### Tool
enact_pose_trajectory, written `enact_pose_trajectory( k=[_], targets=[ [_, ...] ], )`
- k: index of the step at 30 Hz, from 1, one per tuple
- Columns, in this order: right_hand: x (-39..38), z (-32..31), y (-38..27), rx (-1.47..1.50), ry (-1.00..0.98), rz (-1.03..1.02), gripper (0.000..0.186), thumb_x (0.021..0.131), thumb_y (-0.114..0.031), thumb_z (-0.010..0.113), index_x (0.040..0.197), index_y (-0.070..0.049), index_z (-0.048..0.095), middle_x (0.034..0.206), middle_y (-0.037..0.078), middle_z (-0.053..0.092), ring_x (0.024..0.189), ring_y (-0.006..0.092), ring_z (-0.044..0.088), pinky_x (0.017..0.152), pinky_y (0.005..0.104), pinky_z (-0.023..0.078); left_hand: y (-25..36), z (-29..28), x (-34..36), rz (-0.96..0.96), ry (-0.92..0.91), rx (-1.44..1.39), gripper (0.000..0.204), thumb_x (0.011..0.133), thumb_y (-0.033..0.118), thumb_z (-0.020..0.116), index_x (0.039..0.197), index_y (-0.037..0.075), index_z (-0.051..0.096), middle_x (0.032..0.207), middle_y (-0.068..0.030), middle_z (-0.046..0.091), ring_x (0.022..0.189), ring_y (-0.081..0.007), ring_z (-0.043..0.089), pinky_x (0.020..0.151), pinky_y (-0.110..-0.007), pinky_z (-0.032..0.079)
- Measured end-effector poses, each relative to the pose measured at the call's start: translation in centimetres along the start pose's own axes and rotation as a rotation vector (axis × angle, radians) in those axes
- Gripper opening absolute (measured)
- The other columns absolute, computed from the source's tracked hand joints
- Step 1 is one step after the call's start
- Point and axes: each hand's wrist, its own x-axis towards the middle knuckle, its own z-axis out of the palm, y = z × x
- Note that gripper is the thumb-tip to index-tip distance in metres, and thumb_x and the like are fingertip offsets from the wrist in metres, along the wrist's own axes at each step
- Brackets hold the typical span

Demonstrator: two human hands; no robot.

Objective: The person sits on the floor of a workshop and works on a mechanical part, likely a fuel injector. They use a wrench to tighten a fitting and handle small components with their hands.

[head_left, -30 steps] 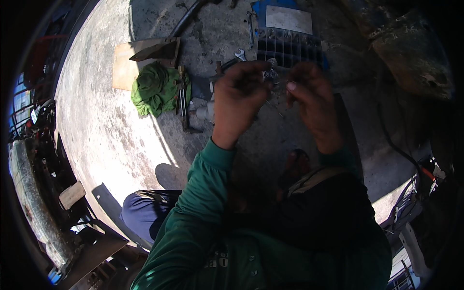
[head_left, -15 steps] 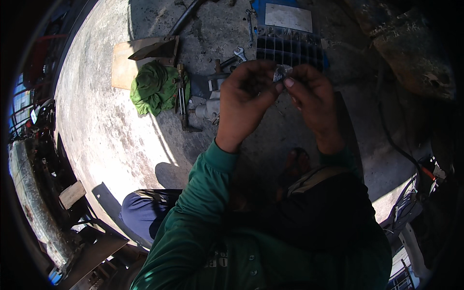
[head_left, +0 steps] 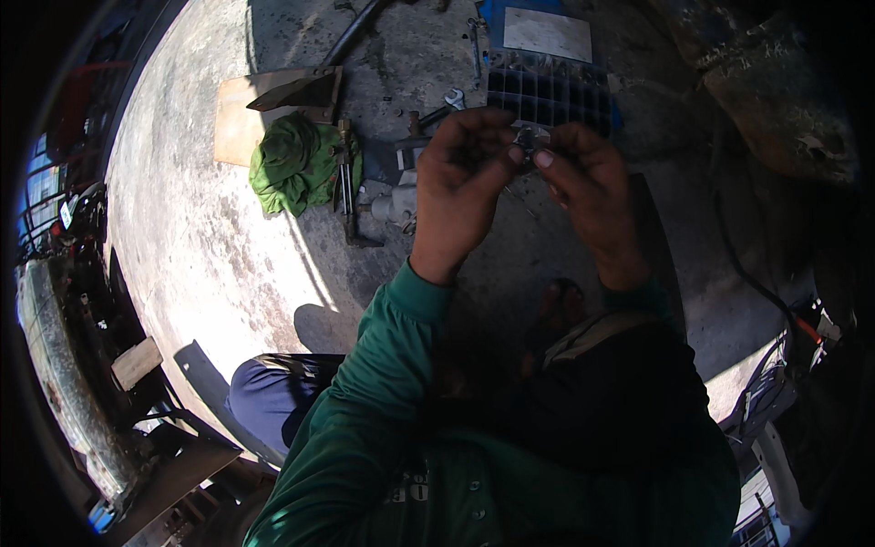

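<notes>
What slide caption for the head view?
Left hand and right hand hold a small shiny item; green cloth and compartmented box on the floor.

Green long-sleeved shirt [head_left: 387, 360], snug cuffs [head_left: 417, 294], small buttons [head_left: 475, 486], blue trousers [head_left: 264, 397]

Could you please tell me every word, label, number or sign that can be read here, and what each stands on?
Green shirt: pale lettering on the front, partly lost in folds and shade; not copied out here.
White panel on the blue case: no writing can be made out.
Small shiny item between the left hand and right hand: any print is too small to read.
</notes>
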Motion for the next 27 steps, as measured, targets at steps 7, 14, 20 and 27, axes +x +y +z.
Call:
enact_pose_trajectory(
  k=[7, 14, 20, 27],
  targets=[
    [-0.1, 0.7, -0.1, -0.048, 0.085, -0.135, 0.012, 0.095, -0.009, 0.069, 0.103, -0.002, 0.065, 0.089, 0.001, 0.067, 0.082, 0.0059, 0.062, 0.070, 0.0214, 0.050, -0.5, -0.3, 0.2, 0.002, -0.027, 0.075, 0.034, 0.086, -0.007, 0.067, 0.119, -0.002, 0.061, 0.102, -0.0062, 0.066, 0.095, -0.0131, 0.064, 0.082, -0.027, 0.054],
    [0.1, -2.3, 0.5, -0.036, 0.012, 0.088, 0.015, 0.096, -0.016, 0.067, 0.103, -0.003, 0.066, 0.079, -0.002, 0.061, 0.067, 0.0025, 0.054, 0.058, 0.0192, 0.044, -2.9, -1.6, 0.5, -0.172, -0.077, -0.059, 0.035, 0.091, 0.004, 0.062, 0.126, 0.001, 0.057, 0.109, -0.0065, 0.064, 0.095, -0.0151, 0.064, 0.080, -0.027, 0.055],
    [-0.1, -3.2, 1.0, 0.195, -0.022, 0.354, 0.015, 0.098, -0.021, 0.064, 0.100, -0.006, 0.066, 0.073, -0.003, 0.058, 0.053, 0.0019, 0.045, 0.044, 0.0185, 0.032, -3.6, -1.1, 0.7, -0.475, -0.069, -0.335, 0.035, 0.096, 0.014, 0.065, 0.126, -0.002, 0.054, 0.116, -0.0125, 0.063, 0.098, -0.0192, 0.067, 0.074, -0.032, 0.060],
    [-0.7, -2.2, 1.4, -0.076, 0.043, 0.228, 0.011, 0.096, -0.017, 0.068, 0.097, -0.006, 0.066, 0.076, -0.003, 0.060, 0.063, 0.0016, 0.051, 0.054, 0.0184, 0.039, -5.1, -1.4, 0.2, -0.356, -0.073, -0.121, 0.031, 0.093, 0.008, 0.072, 0.118, -0.004, 0.058, 0.102, -0.0117, 0.068, 0.082, -0.0179, 0.070, 0.072, -0.029, 0.059]
  ],
)
